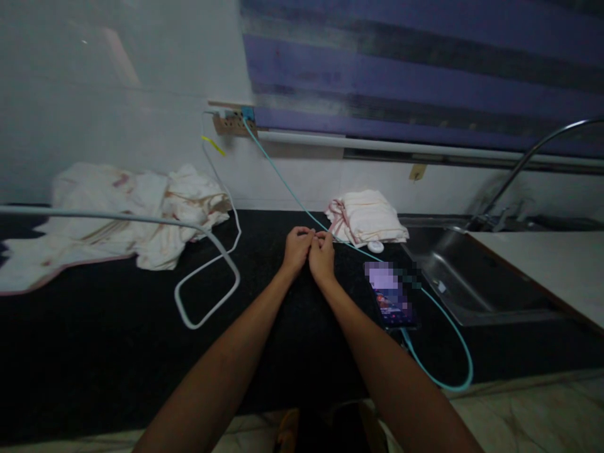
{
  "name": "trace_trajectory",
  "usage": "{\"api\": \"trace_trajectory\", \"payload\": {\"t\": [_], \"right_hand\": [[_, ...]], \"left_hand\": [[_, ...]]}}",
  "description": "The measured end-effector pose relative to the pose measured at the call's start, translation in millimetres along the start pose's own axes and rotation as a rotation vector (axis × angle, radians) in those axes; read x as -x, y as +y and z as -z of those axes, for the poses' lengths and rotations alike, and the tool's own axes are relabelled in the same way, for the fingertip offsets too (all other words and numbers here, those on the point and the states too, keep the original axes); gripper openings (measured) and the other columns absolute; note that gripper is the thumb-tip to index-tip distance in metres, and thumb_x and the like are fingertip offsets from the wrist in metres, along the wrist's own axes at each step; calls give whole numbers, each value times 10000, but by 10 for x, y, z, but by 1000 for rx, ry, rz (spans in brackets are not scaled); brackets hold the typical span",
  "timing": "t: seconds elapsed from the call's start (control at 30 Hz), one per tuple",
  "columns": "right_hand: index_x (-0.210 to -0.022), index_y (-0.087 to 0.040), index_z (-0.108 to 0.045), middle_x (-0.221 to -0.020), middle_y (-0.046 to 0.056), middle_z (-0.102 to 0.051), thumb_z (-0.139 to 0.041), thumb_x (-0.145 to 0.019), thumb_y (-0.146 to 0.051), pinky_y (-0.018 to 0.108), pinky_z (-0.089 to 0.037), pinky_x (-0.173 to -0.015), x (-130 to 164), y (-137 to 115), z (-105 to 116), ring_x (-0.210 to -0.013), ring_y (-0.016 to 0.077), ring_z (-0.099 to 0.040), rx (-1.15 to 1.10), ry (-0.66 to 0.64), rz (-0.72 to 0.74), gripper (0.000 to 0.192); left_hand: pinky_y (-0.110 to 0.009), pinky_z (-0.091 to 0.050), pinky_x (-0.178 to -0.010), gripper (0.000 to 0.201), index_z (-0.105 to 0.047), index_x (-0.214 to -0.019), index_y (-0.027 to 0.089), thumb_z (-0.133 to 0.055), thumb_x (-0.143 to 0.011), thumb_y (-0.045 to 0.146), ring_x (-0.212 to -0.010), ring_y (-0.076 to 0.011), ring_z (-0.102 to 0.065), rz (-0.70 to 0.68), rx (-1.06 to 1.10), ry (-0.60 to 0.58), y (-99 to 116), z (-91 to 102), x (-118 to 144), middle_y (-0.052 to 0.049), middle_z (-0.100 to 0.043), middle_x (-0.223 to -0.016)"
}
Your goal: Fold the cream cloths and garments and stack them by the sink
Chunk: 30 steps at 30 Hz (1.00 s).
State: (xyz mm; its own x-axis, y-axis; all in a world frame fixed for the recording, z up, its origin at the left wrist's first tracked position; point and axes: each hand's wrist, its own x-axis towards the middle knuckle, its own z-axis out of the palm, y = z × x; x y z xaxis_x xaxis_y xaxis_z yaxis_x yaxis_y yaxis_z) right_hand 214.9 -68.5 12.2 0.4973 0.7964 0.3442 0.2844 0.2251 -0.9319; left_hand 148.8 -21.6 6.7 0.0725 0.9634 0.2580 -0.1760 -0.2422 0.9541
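My left hand [297,250] and my right hand [323,255] meet over the middle of the black counter [117,340], fingers curled and touching each other. I cannot tell whether anything small is pinched between them. A teal cable [283,179] runs from the wall socket [231,123] past my fingertips to a lit phone [391,296] lying to the right of my right hand. A folded white towel stack [365,217] sits just beyond my hands at the wall.
A heap of crumpled white cloths [113,214] lies at the back left. A thick white cable [207,277] loops across the counter left of my hands. A steel sink [467,277] with a curved tap [528,157] stands at right. Purple striped blinds [425,69] hang above.
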Motion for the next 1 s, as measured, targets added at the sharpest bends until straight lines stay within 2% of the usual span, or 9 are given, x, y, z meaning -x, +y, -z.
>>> {"api": "trace_trajectory", "payload": {"t": [0.17,0.3,0.43,0.6,0.7,0.8,1.0], "right_hand": [[-990,-249,-507,-934,53,-689,-470,-935,-244,324,-489,-863,-5,12,2,-911,222,-655,25,4,-22,67],[-968,-247,-513,-923,53,-683,-455,-937,-255,327,-479,-870,-20,38,-12,-905,223,-646,19,9,-28,67],[-948,-247,-524,-917,46,-685,-458,-944,-259,316,-471,-858,-24,55,-34,-892,215,-639,-15,18,-44,67],[-913,-247,-525,-886,37,-684,-483,-952,-278,304,-465,-827,-20,46,-42,-868,214,-642,-61,37,-71,65],[-976,-242,-554,-861,23,-678,-491,-947,-269,307,-465,-823,-16,40,-30,-858,216,-644,-73,31,-69,74],[-1066,-234,-586,-856,15,-675,-482,-932,-237,313,-467,-849,-16,44,-21,-860,214,-642,-74,22,-44,170],[-1070,-222,-614,-905,31,-693,-478,-927,-249,325,-474,-887,-26,64,-27,-893,216,-649,-80,7,-40,199]], "left_hand": [[-300,-552,-717,345,-507,-995,194,-740,-860,411,-723,-189,-710,-1,91,-45,-51,8,-33,-50,-720,-786],[-293,-542,-698,364,-507,-998,191,-732,-867,445,-708,-190,-708,-10,73,-63,-103,8,-70,-49,-716,-773],[-316,-554,-757,362,-522,-977,184,-738,-854,446,-749,-197,-715,-16,46,-53,-162,6,-98,-57,-724,-800],[-331,-557,-773,347,-548,-954,177,-746,-826,431,-760,-205,-717,-21,41,-72,-193,15,-108,-68,-734,-822],[-319,-556,-742,309,-555,-952,181,-735,-822,396,-735,-200,-714,-16,54,-76,-170,15,-86,-50,-724,-788],[-300,-549,-700,245,-554,-960,187,-692,-835,345,-707,-191,-709,-11,71,-72,-134,3,-62,-28,-709,-751],[-283,-531,-667,216,-581,-960,177,-683,-827,313,-660,-179,-682,-12,67,-68,-86,-18,-43,-12,-690,-702]]}}
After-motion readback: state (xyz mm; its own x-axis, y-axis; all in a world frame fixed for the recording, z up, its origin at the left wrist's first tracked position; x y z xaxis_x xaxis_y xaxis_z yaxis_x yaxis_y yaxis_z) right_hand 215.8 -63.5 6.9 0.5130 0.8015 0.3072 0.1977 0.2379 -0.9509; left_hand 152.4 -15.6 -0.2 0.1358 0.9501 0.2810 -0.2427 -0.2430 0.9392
